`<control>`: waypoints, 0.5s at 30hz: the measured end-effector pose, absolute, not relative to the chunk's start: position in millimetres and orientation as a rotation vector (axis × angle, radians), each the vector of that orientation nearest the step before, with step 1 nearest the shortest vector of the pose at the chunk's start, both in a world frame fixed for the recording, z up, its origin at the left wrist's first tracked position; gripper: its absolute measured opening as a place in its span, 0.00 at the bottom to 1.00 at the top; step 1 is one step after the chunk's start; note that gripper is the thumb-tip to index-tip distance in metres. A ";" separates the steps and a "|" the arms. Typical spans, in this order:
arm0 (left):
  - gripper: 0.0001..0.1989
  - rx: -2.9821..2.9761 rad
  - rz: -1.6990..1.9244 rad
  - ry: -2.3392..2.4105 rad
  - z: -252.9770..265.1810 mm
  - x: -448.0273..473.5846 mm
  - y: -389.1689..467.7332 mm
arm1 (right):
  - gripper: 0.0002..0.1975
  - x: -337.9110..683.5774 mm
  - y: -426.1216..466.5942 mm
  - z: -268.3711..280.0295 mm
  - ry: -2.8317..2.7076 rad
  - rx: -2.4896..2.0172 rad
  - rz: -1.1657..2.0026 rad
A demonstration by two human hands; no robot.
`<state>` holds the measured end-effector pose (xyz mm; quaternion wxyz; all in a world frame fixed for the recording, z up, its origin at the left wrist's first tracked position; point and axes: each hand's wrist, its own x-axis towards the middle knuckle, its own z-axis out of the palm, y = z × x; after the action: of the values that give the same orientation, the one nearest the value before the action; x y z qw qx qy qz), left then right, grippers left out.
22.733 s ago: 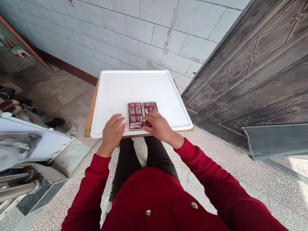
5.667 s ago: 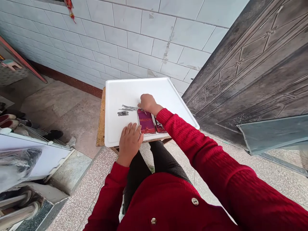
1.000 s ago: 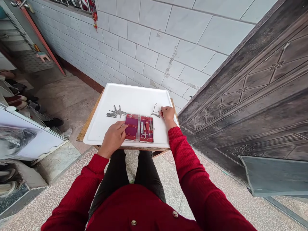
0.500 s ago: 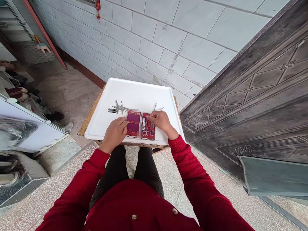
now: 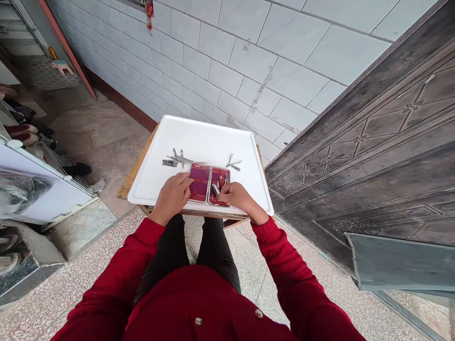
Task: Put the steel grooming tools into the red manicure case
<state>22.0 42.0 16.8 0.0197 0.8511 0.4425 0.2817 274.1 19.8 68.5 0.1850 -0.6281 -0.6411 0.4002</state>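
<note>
A red and purple manicure case (image 5: pixel 199 189) lies spread open near the front edge of a white tray (image 5: pixel 213 129). My left hand (image 5: pixel 172 196) is closed on the case's left edge, thumb and fingers on its rim. Over the right half, my right hand (image 5: pixel 237 195) pinches a silver nail clipper (image 5: pixel 215 189), tilted and partly covered by the fingers. Most of that half's lower part is hidden behind this hand. Several metal nail tools (image 5: pixel 176 158) lie in a small heap behind the left half. Behind the right half are silver pliers-like nippers (image 5: pixel 233 165).
The tray rests on a wooden table (image 5: pixel 137 166). Beyond it stands a white tiled wall (image 5: pixel 220 61). A dark patterned door (image 5: pixel 355 142) is on the right, and a shoe rack (image 5: pixel 24 135) with a white panel stands at the left.
My right hand has moved down from the upper part of the case's right half. The clipper, earlier straight in the case, is now tilted at my fingers. My left hand keeps its place.
</note>
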 end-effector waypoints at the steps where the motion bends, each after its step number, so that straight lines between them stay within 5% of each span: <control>1: 0.20 2.643 0.872 1.372 16.5 22.2 42.1 | 0.15 280.8 15.4 68.4 -1.720 -1.700 1.265; 4: 0.20 2.638 0.876 1.381 15.0 22.3 42.4 | 0.14 299.0 10.8 70.7 -1.545 -1.574 1.337; 10: 0.21 2.624 0.889 1.368 14.5 21.6 42.7 | 0.14 321.5 43.4 73.3 -1.604 -1.888 0.493; 15: 0.21 2.617 0.875 1.358 17.0 21.2 42.1 | 0.11 327.6 58.9 60.5 -1.758 -2.200 0.249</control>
<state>21.2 42.1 17.0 0.0330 0.8504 0.4414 0.2845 327.6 58.9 60.5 0.1566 -0.7685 -0.6142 0.0869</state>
